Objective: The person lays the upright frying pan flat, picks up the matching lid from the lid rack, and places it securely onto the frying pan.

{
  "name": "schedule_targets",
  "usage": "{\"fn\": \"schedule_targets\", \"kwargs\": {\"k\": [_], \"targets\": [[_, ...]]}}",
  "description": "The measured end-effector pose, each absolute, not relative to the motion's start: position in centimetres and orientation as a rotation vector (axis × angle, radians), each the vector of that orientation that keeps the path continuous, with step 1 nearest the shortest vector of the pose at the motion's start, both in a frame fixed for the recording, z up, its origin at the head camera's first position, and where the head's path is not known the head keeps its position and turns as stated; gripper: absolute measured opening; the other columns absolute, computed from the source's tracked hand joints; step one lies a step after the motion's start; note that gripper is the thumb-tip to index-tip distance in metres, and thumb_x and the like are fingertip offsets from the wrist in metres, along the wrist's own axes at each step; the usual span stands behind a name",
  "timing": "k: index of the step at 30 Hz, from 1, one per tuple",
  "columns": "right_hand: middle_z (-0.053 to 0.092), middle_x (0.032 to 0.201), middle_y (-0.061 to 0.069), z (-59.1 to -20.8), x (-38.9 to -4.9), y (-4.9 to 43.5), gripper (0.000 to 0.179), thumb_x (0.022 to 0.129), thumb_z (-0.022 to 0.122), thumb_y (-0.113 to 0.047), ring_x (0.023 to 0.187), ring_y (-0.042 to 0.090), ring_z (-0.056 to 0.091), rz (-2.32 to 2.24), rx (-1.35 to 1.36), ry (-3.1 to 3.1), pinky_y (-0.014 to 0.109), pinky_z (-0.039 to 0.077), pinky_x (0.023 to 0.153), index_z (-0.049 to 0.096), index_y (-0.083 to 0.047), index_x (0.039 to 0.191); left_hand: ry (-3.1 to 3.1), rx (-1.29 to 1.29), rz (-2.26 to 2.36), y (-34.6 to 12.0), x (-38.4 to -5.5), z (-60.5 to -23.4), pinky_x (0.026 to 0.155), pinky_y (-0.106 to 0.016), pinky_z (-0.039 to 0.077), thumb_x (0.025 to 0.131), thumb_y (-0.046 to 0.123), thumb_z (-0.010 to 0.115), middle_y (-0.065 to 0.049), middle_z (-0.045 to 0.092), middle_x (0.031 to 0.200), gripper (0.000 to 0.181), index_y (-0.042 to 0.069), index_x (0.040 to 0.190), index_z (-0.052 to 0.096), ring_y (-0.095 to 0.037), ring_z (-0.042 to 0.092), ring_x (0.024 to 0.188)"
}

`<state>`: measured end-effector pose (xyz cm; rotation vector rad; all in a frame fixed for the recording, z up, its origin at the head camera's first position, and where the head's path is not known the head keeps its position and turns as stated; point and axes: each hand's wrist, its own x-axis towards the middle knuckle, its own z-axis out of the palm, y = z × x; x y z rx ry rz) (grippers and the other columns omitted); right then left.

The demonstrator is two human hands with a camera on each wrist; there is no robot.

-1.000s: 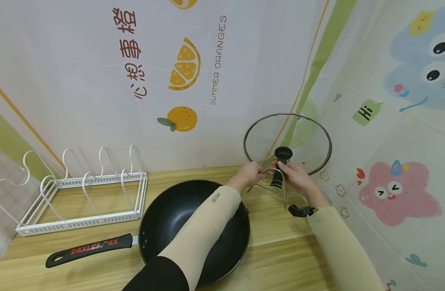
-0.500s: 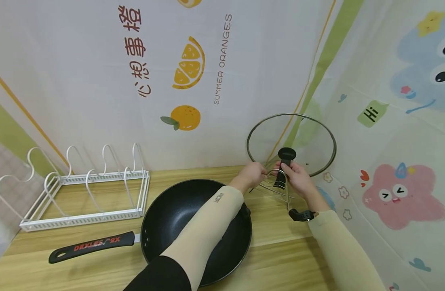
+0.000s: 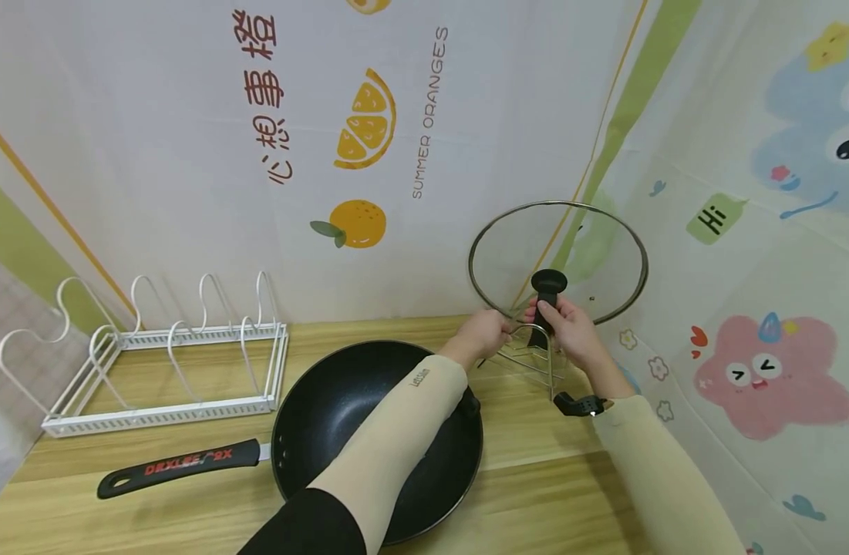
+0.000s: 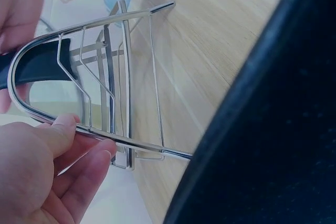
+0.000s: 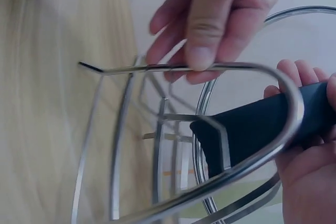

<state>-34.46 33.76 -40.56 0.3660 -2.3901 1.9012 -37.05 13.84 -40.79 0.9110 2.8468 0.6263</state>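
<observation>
A glass lid with a metal rim stands tilted up against the back wall covering. My right hand grips its upright black handle; the right wrist view shows the fingers round that handle. In front stands a small metal wire rack with a rounded loop. My left hand pinches one side of this loop between thumb and fingers, plainly seen in the left wrist view on the rack's rail. The lower end of the handle shows behind the loop.
A black wok lies under my left forearm, its long handle pointing left. A white rack with several curved dividers stands at the left on the wooden table. Printed coverings hang at the back and right.
The lid and its handle have risen slightly with my right hand, relative to the wire rack. My left hand keeps its pinch on the rack. The head view has shifted a little.
</observation>
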Motion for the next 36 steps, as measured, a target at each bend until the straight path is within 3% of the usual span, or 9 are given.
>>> {"fn": "schedule_targets", "kwargs": {"k": [5, 10, 12, 14, 16, 18, 20, 30, 36], "targets": [[0.067, 0.11, 0.006, -39.0, -34.3, 33.6, 0.05, 0.108, 0.048, -0.029, 0.103, 0.015, 0.071, 1.882, 0.414, -2.365, 0.029, 0.056, 0.095, 0.047, 0.014, 0.133, 2.86, 0.937, 0.613, 13.8, -37.1, -40.9, 0.085, -0.025, 0.052, 0.103, 0.024, 0.061, 0.006, 0.074, 0.108, 0.018, 0.019, 0.107, 0.078, -0.01, 0.066, 0.097], [0.068, 0.109, 0.006, -37.6, -33.9, 33.7, 0.048, 0.108, 0.049, -0.031, 0.102, 0.014, 0.072, 1.892, 0.453, -2.345, 0.027, 0.056, 0.095, 0.049, 0.011, 0.132, 2.836, 0.971, 0.655, 13.5, -37.1, -41.0, 0.065, -0.022, 0.043, 0.103, 0.024, 0.061, 0.007, 0.062, 0.072, 0.026, 0.015, 0.08, 0.071, -0.007, 0.052, 0.066], [0.068, 0.108, 0.004, -37.1, -33.8, 33.8, 0.045, 0.107, 0.049, -0.031, 0.101, 0.014, 0.072, 1.903, 0.458, -2.326, 0.025, 0.056, 0.094, 0.051, 0.008, 0.13, 2.8, 0.963, 0.689, 13.3, -37.1, -41.0, 0.061, -0.022, 0.04, 0.102, 0.025, 0.062, 0.006, 0.055, 0.067, 0.029, 0.012, 0.077, 0.066, -0.008, 0.046, 0.061], [0.069, 0.107, 0.003, -36.6, -33.7, 33.9, 0.042, 0.107, 0.05, -0.029, 0.102, 0.016, 0.072, 1.909, 0.466, -2.307, 0.027, 0.056, 0.095, 0.052, 0.006, 0.128, 2.775, 0.947, 0.72, 13.2, -37.1, -40.8, 0.063, -0.02, 0.043, 0.102, 0.027, 0.063, 0.006, 0.06, 0.071, 0.026, 0.012, 0.082, 0.069, -0.007, 0.052, 0.065], [0.07, 0.106, 0.001, -36.1, -33.7, 33.8, 0.041, 0.107, 0.05, -0.028, 0.101, 0.017, 0.072, 1.911, 0.487, -2.29, 0.026, 0.056, 0.095, 0.052, 0.007, 0.129, 2.753, 0.917, 0.761, 13.0, -37.2, -40.6, 0.075, -0.022, 0.051, 0.101, 0.027, 0.063, 0.002, 0.072, 0.092, 0.02, 0.011, 0.099, 0.074, -0.01, 0.064, 0.082], [0.07, 0.105, 0.001, -35.4, -33.6, 33.7, 0.041, 0.107, 0.05, -0.027, 0.102, 0.019, 0.073, 1.916, 0.503, -2.277, 0.027, 0.056, 0.095, 0.052, 0.008, 0.129, 2.748, 0.899, 0.798, 12.6, -37.1, -40.2, 0.092, -0.027, 0.054, 0.101, 0.028, 0.064, -0.002, 0.073, 0.118, 0.03, 0.01, 0.124, 0.071, -0.015, 0.068, 0.106], [0.069, 0.105, 0.002, -34.8, -33.6, 33.5, 0.043, 0.107, 0.051, -0.027, 0.101, 0.018, 0.072, 1.913, 0.522, -2.271, 0.026, 0.056, 0.094, 0.051, 0.009, 0.13, 2.746, 0.896, 0.821, 12.1, -37.1, -39.7, 0.099, -0.031, 0.053, 0.101, 0.028, 0.063, -0.006, 0.07, 0.127, 0.04, 0.007, 0.134, 0.065, -0.019, 0.066, 0.117], [0.066, 0.109, 0.007, -32.5, -32.6, 32.9, 0.047, 0.106, 0.051, -0.026, 0.098, 0.015, 0.071, 1.942, 0.562, -2.244, 0.026, 0.057, 0.092, 0.048, 0.015, 0.13, 2.771, 1.017, 0.802, 8.0, -35.1, -36.1, 0.105, -0.035, 0.05, 0.101, 0.035, 0.062, -0.009, 0.067, 0.134, 0.044, 0.009, 0.136, 0.062, -0.023, 0.063, 0.124], [0.066, 0.103, 0.007, -31.0, -31.7, 32.6, 0.037, 0.106, 0.052, -0.028, 0.097, 0.021, 0.07, 1.925, 0.598, -2.269, 0.03, 0.058, 0.092, 0.058, 0.004, 0.123, 2.812, 1.24, 0.714, 4.1, -32.9, -33.9, 0.104, -0.037, 0.05, 0.099, 0.032, 0.066, -0.006, 0.068, 0.133, 0.041, 0.011, 0.134, 0.065, -0.024, 0.064, 0.122]]}}
